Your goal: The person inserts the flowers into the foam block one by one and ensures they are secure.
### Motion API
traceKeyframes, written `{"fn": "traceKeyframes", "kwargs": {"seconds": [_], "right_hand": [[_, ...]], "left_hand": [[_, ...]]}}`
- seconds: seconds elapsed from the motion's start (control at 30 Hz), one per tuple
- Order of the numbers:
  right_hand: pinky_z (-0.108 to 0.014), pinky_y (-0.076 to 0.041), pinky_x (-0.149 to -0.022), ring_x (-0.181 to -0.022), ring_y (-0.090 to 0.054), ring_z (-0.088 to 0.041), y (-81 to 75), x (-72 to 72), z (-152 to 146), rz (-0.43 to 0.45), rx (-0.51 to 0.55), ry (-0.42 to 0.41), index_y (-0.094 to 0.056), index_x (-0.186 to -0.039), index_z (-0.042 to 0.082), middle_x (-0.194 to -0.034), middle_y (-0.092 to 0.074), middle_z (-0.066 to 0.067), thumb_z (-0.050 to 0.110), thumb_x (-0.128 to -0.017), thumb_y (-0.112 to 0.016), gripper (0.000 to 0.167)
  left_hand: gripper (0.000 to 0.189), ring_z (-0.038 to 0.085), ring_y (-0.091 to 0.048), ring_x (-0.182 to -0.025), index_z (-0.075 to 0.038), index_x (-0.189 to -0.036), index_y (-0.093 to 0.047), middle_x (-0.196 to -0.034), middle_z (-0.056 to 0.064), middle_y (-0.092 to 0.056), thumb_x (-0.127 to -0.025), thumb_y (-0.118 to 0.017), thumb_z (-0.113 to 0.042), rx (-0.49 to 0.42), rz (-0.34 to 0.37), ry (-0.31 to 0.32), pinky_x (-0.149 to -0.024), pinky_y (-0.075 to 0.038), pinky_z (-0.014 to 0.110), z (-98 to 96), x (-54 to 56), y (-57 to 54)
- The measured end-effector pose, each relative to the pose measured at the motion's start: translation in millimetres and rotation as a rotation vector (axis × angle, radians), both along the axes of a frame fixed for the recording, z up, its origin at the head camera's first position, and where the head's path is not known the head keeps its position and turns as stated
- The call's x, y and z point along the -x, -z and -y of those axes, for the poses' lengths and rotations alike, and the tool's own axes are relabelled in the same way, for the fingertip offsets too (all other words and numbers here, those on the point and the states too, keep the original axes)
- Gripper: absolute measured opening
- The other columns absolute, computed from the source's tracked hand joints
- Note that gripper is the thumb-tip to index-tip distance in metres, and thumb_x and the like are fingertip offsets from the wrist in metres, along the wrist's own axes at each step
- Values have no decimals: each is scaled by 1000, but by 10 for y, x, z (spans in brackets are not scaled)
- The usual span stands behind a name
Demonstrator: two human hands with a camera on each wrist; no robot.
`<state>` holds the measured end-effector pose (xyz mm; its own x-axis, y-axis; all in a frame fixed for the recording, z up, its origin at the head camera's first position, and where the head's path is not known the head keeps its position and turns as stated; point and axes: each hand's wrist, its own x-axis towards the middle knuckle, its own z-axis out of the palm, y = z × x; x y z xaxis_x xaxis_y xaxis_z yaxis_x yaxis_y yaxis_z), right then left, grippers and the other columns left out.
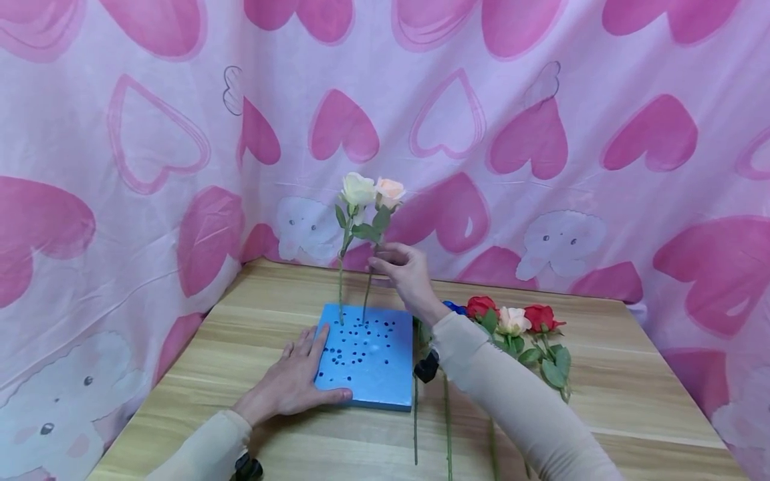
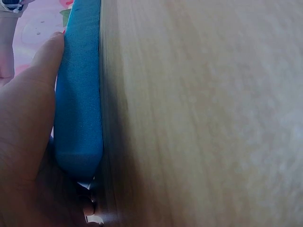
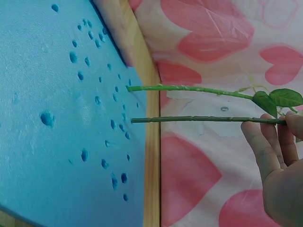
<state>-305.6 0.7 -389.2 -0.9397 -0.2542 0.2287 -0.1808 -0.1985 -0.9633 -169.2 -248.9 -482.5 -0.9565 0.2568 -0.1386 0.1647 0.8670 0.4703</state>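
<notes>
A blue foam board [image 1: 385,387] dotted with holes lies on the table. My left hand [image 1: 295,381] rests against its left side, fingers spread, thumb along the front edge; the left wrist view shows that hand [image 2: 23,127] beside the board's thick side [image 2: 78,104]. Between thumb and fingers my right hand [image 1: 409,270] pinches the stem of a pale pink rose [image 1: 390,192]. That stem [image 3: 208,119] meets the board near its far edge; I cannot tell how deep it sits. Just left of it, a white rose [image 1: 357,189] stands upright in the board.
Right of the board lie red roses [image 1: 543,316], another pale pink rose [image 1: 513,321] and a blue flower [image 1: 455,307], partly hidden by my right forearm. Their stems [image 1: 448,427] point toward the front. A heart-patterned curtain [image 1: 457,133] hangs behind the wooden table [image 1: 613,401].
</notes>
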Motion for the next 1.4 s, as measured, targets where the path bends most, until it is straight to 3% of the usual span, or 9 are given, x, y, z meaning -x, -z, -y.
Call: {"fn": "traceKeyframes", "kwargs": {"seconds": [0.23, 0.3, 0.4, 0.53, 0.67, 0.83, 1.27, 1.4], "right_hand": [[-72, -59, -99, -112, -78, -48, 44, 10, 60, 0, -7, -12, -78, -130, 2, -112, -81, -15, 1, -104, -78, 26], [-74, -56, -100, -110, -79, -46, 53, 16, 71, -2, -7, -17, -78, -129, 2, -110, -82, -15, 1, -104, -78, 25], [-73, -58, -100, -101, -82, -31, 62, 26, 79, -6, -13, -18, -78, -130, 2, -110, -81, -14, 0, -104, -77, 26], [-63, -65, -94, -95, -82, -22, 56, 29, 81, -17, -23, -16, -77, -130, 1, -110, -81, -14, 0, -104, -76, 26], [-54, -68, -90, -102, -82, -31, 58, 30, 85, -18, -30, -14, -78, -128, 1, -109, -81, -15, 0, -104, -76, 24], [-51, -69, -89, -114, -77, -48, 102, 38, 91, -8, -36, -9, -78, -127, 1, -111, -80, -17, -2, -103, -77, 24], [-74, -58, -100, -116, -75, -44, 158, 38, 104, 15, -87, 5, -77, -131, 0, -117, -75, -17, 1, -104, -78, 27], [-63, -65, -95, -118, -73, -49, 171, 32, 109, 34, -81, 10, -76, -132, 0, -112, -75, -15, -1, -103, -78, 29]], "left_hand": [[145, 48, -10, -171, -12, -180, -4, -184, 28, -11, -81, -69, -95, 5, -2, 0, -136, -9, 70, 4, 6, 12], [145, 48, -10, -171, -11, -180, -4, -184, 29, -12, -81, -69, -96, 4, -4, 2, -136, -9, 71, 7, 8, 13], [145, 48, -10, -171, -11, -180, -4, -184, 29, -12, -82, -68, -95, 1, -5, 6, -136, -9, 71, 8, 8, 12], [144, 48, -9, -171, -11, -180, -4, -184, 29, -12, -82, -69, -95, -4, -4, 10, -136, -10, 71, 9, 8, 9], [144, 48, -9, -171, -11, -180, -4, -184, 29, -11, -83, -69, -94, -7, -5, 13, -136, -9, 71, 13, 9, 6], [144, 47, -9, -172, -11, -180, -4, -184, 28, -11, -83, -69, -94, -7, -1, 9, -136, -9, 70, 15, 12, 6], [143, 47, -9, -172, -12, -180, -3, -184, 28, -10, -83, -68, -95, -7, 4, 10, -136, -9, 71, 17, 23, -9], [144, 47, -8, -172, -12, -180, -3, -184, 28, -9, -83, -68, -95, -4, 6, 12, -136, -9, 70, 17, 19, 1]]}}
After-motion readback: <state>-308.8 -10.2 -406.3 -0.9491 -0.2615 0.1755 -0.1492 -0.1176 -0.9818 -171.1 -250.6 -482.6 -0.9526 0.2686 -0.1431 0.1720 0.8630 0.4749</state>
